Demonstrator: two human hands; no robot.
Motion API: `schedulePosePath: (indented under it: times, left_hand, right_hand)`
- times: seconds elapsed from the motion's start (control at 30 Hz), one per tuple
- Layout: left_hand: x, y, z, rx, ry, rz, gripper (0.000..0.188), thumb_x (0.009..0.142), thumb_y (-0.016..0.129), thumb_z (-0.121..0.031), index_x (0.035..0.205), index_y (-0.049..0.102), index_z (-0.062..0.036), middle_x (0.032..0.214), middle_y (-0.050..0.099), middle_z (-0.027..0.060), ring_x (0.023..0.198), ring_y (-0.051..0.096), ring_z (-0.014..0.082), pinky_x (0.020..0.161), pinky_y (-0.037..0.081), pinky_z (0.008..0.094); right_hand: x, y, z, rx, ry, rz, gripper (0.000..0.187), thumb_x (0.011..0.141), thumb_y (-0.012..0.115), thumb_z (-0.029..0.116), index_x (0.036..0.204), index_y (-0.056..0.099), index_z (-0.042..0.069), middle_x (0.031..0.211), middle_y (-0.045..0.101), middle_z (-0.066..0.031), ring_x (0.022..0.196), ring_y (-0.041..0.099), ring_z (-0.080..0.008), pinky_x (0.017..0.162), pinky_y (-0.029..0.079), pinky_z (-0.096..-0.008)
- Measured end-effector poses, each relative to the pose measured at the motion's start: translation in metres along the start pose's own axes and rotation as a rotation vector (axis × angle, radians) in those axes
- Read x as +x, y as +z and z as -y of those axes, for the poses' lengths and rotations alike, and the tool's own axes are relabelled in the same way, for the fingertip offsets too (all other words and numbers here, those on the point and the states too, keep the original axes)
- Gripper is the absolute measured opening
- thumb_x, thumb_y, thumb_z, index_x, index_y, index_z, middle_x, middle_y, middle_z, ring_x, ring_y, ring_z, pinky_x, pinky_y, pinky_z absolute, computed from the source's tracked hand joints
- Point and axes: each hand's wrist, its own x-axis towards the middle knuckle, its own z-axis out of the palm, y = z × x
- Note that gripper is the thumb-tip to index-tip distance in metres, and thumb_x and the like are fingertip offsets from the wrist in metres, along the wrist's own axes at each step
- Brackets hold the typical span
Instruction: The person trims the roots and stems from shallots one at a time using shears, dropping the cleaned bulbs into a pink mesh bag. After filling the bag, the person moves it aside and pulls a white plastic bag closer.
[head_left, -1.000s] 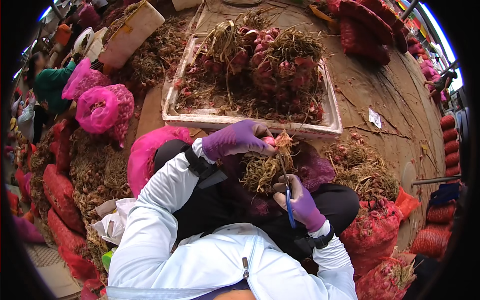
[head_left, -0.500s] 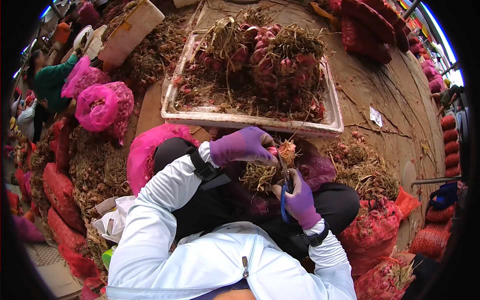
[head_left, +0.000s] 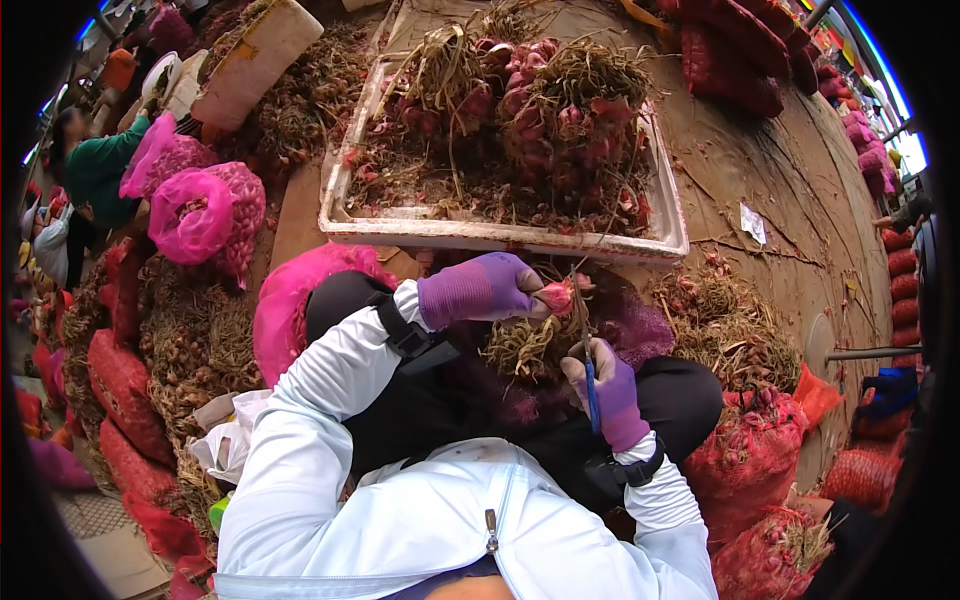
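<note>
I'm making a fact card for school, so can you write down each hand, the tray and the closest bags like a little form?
Left hand: purple-gloved, holding a pinkish-red bulb
Right hand: purple-gloved, holding blue-handled scissors
Tray: white-rimmed, beyond the hands
In the tray: bundles of bulbs with dry stalks
Closest bag on the left: pink mesh bag
Closest bag on the right: red mesh bag
</note>
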Motion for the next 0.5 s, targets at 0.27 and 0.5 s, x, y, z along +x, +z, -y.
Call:
schedulePosePath:
  times: [0.27, 0.5]
  left_hand:
    - [0.006, 0.014, 0.009, 0.300, 0.274, -0.145, 0.016, 0.080, 0.070, -0.022, 0.088, 0.067, -0.0078, 0.066, 0.061, 0.0044, 0.062, 0.061, 0.0175, 0.056, 0.046, 0.0307]
    - [0.017, 0.014, 0.012, 0.115, 0.442, -0.354, 0.022, 0.084, 0.065, -0.021, 0.103, 0.060, -0.0100, 0.083, 0.066, 0.0059, 0.070, 0.064, 0.0188, 0.061, 0.049, 0.0295]
  right_hand:
    - [0.016, -0.006, 0.024, 0.488, -0.264, -0.004, 0.041, 0.088, 0.069, 0.025, 0.113, 0.045, 0.004, 0.090, 0.061, -0.0059, 0.077, 0.062, -0.0106, 0.064, 0.047, -0.0190]
    - [0.035, 0.000, 0.070, 0.581, -0.307, 0.047, 0.037, 0.086, 0.066, 0.004, 0.115, 0.045, 0.003, 0.096, 0.062, -0.0070, 0.078, 0.064, -0.0134, 0.066, 0.051, -0.0219]
